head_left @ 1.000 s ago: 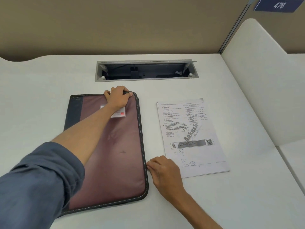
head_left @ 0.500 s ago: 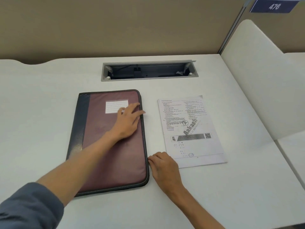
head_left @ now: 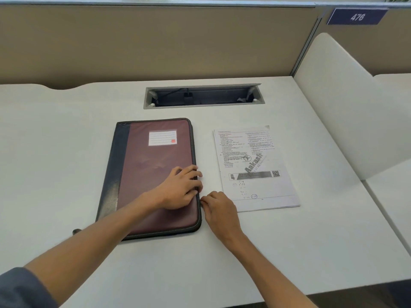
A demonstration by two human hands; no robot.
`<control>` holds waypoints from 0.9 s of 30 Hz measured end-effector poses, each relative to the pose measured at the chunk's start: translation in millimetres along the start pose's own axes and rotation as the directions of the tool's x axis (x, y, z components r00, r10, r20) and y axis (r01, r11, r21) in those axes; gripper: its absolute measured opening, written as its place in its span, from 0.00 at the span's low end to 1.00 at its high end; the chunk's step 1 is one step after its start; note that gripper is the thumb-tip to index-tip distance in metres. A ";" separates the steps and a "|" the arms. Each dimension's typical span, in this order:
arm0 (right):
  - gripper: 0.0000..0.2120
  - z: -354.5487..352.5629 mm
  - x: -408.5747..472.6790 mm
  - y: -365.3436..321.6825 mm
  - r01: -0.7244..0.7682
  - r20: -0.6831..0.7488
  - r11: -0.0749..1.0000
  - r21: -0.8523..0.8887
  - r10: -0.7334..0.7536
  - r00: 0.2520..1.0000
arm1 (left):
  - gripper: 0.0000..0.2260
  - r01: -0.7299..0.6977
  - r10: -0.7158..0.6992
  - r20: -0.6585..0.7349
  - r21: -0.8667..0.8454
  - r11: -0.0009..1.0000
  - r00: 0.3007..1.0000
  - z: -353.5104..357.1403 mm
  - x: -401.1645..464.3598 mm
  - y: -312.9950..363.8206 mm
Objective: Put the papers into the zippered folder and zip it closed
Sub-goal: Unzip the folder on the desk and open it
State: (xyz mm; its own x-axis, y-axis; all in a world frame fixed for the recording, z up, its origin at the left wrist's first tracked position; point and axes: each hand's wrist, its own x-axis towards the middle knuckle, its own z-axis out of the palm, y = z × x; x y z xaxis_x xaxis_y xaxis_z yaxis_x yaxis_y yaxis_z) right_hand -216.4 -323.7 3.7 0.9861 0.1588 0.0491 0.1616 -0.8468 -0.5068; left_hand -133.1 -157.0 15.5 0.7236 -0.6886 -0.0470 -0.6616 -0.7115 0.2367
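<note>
Where the fingertips of the left hand curl over the right edge of the zippered folder, they seem to grip that edge, while the palm lies flat on the maroon cover. The fingers of the right hand are bent and gathered at the same edge, just below the left hand, touching the zipper line near the lower right corner. They look like pinching something small there, but it is too small to tell what it is. The right wrist rests on the white desk, between the folder and the papers.

The folder lies flat and closed on the desk, with a dark spine strip on its left side and a white label near its top. The papers lie in a stack on the desk, just beside the folder on its right, not touching it; the right hand covers a little of their lower left corner. The top sheet is printed, with a grey band and a square code.

Behind the folder, a cable tray is sunk in the desk with its lid open. A beige partition stands behind the desk, and a blue sign with the number 476 hangs on the upper right.
</note>
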 end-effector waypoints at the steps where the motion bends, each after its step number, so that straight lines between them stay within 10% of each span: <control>1: 0.11 -0.2 1.6 -0.4 -0.002 0.000 1.000 -0.007 0.002 1.000 | 0.09 -0.001 0.001 0.027 0.007 1.000 1.000 -0.6 1.3 0.5; 27: 0.10 27.5 -63.3 -47.3 -0.108 -0.068 0.988 0.110 0.116 0.991 | 0.07 0.125 -0.097 0.152 -0.184 0.975 0.984 -11.9 26.0 2.7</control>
State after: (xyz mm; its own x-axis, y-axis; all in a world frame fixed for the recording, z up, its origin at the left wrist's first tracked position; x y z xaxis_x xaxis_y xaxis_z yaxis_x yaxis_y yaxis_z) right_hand -287.5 -279.8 0.9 0.9985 0.0252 0.0483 0.0492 -0.7981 -0.6005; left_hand -113.7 -175.2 26.4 0.7462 -0.6296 -0.2165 -0.5187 -0.7536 0.4038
